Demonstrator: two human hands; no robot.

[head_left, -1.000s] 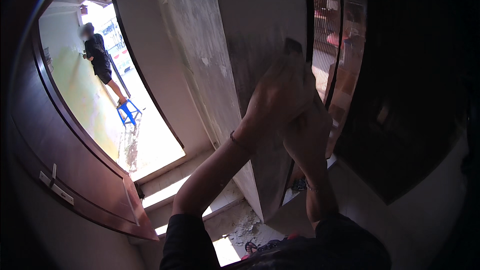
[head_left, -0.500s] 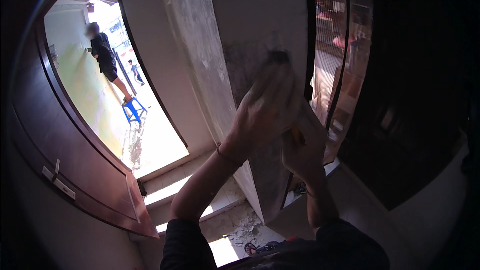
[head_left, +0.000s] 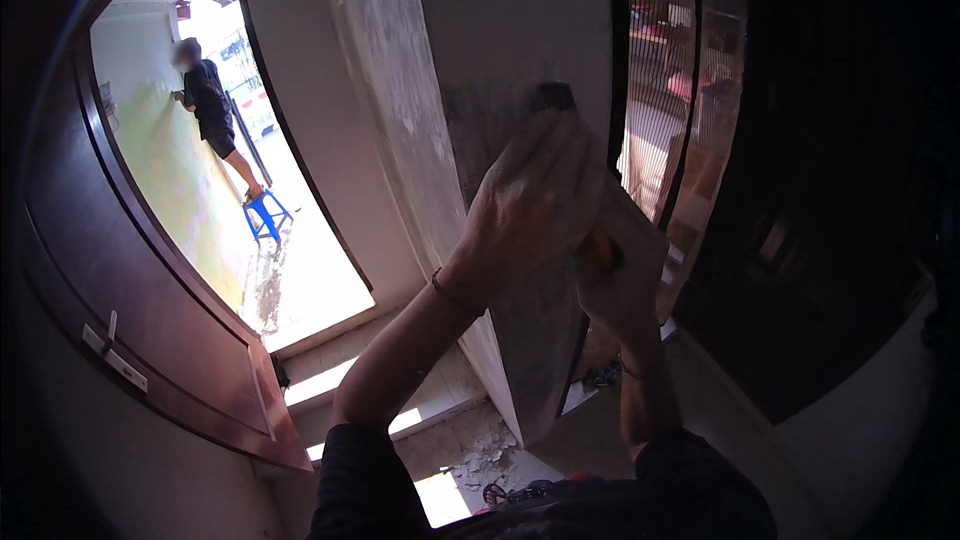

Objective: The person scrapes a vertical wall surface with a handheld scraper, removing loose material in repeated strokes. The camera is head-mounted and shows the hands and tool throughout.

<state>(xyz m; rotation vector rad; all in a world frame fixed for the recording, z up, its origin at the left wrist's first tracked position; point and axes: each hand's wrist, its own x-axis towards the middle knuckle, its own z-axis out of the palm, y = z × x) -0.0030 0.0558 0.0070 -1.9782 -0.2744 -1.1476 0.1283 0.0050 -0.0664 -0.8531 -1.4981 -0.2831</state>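
Observation:
A scraper with a dark flat blade (head_left: pixel 553 96) lies against a scuffed, grey-smudged wall strip (head_left: pixel 490 15) in front of me. My right hand (head_left: pixel 622 275) is closed round its handle (head_left: pixel 604 246), of which a yellow and black bit shows. Higher up, my left hand (head_left: pixel 535 185) bends over the tool just below the blade's edge, its fingers pressed together on it. Most of the scraper is hidden by my hands.
At left a brown door (head_left: pixel 150 280) stands ajar; outside, a person (head_left: pixel 208 105) stands on a blue stool (head_left: pixel 266 215) by a wall. Flaked debris (head_left: pixel 490 455) lies on the floor near a sandalled foot (head_left: pixel 494 495). A ribbed glass panel (head_left: pixel 655 70) borders the wall strip.
Both hands have shifted slightly with the scraper, the right one a little to the right and down. The blade has moved slightly up the wall. Outside, a second distant figure is no longer visible.

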